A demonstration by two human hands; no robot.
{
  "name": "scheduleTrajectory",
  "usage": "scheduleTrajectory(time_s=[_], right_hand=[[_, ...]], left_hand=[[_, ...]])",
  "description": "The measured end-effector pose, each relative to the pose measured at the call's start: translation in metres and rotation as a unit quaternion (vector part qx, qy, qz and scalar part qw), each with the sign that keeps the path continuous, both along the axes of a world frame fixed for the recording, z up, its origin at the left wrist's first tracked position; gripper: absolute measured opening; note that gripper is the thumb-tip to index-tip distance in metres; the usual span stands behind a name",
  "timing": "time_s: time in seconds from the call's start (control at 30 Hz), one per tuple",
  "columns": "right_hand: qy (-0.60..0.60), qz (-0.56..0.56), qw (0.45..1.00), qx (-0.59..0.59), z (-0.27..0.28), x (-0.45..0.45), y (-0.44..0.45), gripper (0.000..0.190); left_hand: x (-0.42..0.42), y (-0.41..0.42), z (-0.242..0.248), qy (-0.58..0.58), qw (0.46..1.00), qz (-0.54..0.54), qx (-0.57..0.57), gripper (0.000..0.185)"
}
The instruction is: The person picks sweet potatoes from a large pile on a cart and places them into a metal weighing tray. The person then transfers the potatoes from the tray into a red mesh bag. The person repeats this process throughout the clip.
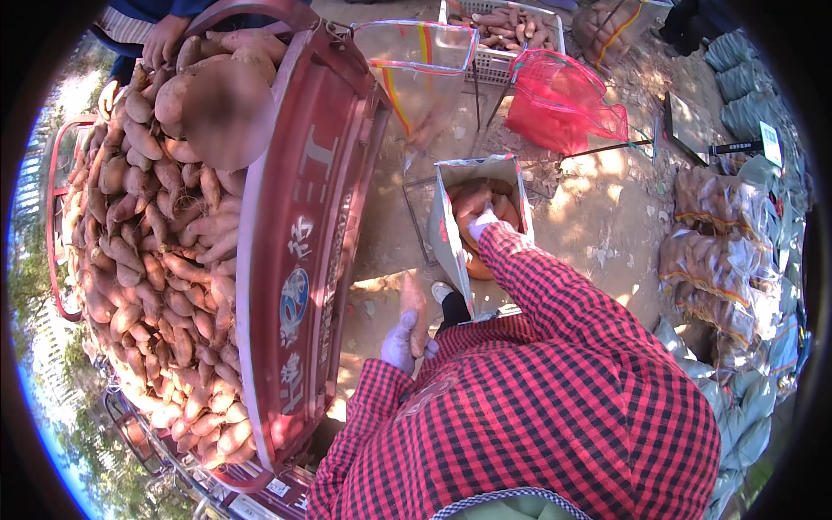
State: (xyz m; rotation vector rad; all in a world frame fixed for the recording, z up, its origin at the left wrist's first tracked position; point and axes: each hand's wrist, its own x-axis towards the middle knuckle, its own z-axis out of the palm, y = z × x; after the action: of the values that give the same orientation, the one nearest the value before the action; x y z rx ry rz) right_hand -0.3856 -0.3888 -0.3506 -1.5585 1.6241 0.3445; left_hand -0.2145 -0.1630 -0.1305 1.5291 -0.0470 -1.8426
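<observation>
My left hand (402,343), in a light glove, grips a long sweet potato (413,304) that points up between my body and the truck bed. My right hand (482,221), also gloved, reaches down into an open-topped bag (453,250) with pale walls. Sweet potatoes (502,207) lie inside it, and my right fingers touch one of them. Whether they are closed around it is unclear. To my left, a large heap of sweet potatoes (175,273) fills the red truck bed behind its side panel (318,214).
A co-worker's hand (164,40) rests at the heap's far end. Beyond my bag stand a clear mesh bag (419,84), a red mesh bag (549,104) and a white crate (495,65) of sweet potatoes. Filled bags (715,260) are stacked at right, near a scale (686,127).
</observation>
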Motion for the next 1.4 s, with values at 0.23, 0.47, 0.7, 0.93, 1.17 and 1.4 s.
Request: scheduleTrajectory(time_s=[0.23,0.47,0.7,0.93,1.17,1.4], right_hand=[[-0.306,-0.184,0.933,0.049,0.061,-0.027,0.062,0.043],[-0.551,-0.408,0.68,0.26,0.227,-0.012,0.091,0.043],[-0.459,-0.534,0.666,0.247,0.188,-0.04,0.055,0.035],[-0.334,-0.645,0.674,0.136,0.064,-0.038,-0.032,0.047],[-0.338,-0.512,0.776,0.147,0.017,-0.006,-0.048,0.041],[0.028,0.025,0.997,-0.064,-0.03,0.044,-0.027,0.039]], left_hand=[[0.011,0.001,-0.007,-0.104,0.994,-0.012,-0.01,0.066],[-0.034,-0.089,0.042,-0.412,0.808,-0.382,-0.177,0.068],[-0.045,-0.104,0.025,-0.459,0.72,-0.482,-0.196,0.057],[-0.008,-0.026,-0.051,-0.393,0.888,-0.222,-0.084,0.048],[0.02,0.069,-0.054,-0.324,0.946,-0.028,0.002,0.028],[0.002,0.119,-0.04,-0.27,0.96,0.024,0.071,0.034]])
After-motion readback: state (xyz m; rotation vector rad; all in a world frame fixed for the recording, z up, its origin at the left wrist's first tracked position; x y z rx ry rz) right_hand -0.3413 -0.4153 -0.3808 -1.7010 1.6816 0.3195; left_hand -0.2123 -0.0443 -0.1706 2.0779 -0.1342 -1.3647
